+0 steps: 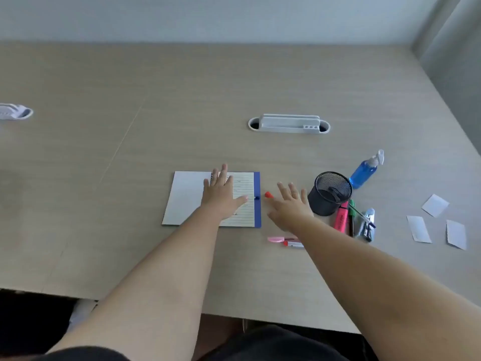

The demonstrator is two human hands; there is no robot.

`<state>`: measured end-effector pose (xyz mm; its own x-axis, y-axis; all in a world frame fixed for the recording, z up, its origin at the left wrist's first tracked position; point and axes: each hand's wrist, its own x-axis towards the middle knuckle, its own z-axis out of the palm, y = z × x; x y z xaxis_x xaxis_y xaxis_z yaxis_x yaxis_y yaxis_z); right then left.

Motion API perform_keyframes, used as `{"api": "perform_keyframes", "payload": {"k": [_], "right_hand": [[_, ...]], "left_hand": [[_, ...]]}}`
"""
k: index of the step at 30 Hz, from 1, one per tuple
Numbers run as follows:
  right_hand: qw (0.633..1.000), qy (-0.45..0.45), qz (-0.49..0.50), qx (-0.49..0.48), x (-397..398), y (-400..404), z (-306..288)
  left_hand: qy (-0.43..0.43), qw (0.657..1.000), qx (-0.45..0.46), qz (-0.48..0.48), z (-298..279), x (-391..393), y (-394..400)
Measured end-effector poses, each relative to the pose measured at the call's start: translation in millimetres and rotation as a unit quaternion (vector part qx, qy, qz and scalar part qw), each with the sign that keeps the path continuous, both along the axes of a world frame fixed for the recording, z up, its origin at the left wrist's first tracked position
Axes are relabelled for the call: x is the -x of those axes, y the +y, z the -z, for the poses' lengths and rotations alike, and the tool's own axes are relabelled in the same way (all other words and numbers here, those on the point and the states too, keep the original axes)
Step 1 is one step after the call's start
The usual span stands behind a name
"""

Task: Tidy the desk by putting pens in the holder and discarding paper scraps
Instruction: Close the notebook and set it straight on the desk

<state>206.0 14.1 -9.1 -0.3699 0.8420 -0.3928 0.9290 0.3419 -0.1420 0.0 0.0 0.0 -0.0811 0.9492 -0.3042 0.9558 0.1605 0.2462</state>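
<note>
Across the bench (104, 178), wide bare room is lying leftward; both hands are hovering, grips spread: left hand (221, 196) over the notebook (187, 196), right hand (289, 204) beside the mesh holder (329, 194), pens (350, 220) touching its near side, paper scraps (434, 205) toward the right edge.

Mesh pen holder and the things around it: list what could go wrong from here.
1. The right hand is spread open close beside the mesh pen holder; a careless sweep might knock it into the blue spray bottle.
2. The pens lie piled together against the holder, so grabbing one could scatter the rest.
3. The paper scraps sit near the desk's right edge and could slide off.
</note>
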Motion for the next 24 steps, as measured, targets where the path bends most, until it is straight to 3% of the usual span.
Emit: {"api": "perform_keyframes", "payload": {"k": [4,10,15,18,22,24], "right_hand": [[0.999,0.017,0.036,-0.03,-6,-9,15],[0.998,0.018,0.067,-0.006,1,-16,33],[0.997,0.009,0.073,0.016,2,-21,38],[0.997,0.007,0.071,0.017,0,-24,35],[0.997,-0.004,0.071,0.023,2,-23,33],[0.997,-0.009,0.069,0.022,2,-23,34]], "left_hand": [[0.024,0.997,-0.025,-0.062,22,-12,-18],[-0.03,0.987,0.097,-0.128,52,-19,-31],[-0.048,0.987,0.064,-0.137,56,-16,-31],[-0.067,0.986,-0.031,-0.147,54,-10,-33],[-0.146,0.933,-0.262,-0.2,43,3,-45],[-0.167,0.925,-0.284,-0.189,40,15,-55]]}}
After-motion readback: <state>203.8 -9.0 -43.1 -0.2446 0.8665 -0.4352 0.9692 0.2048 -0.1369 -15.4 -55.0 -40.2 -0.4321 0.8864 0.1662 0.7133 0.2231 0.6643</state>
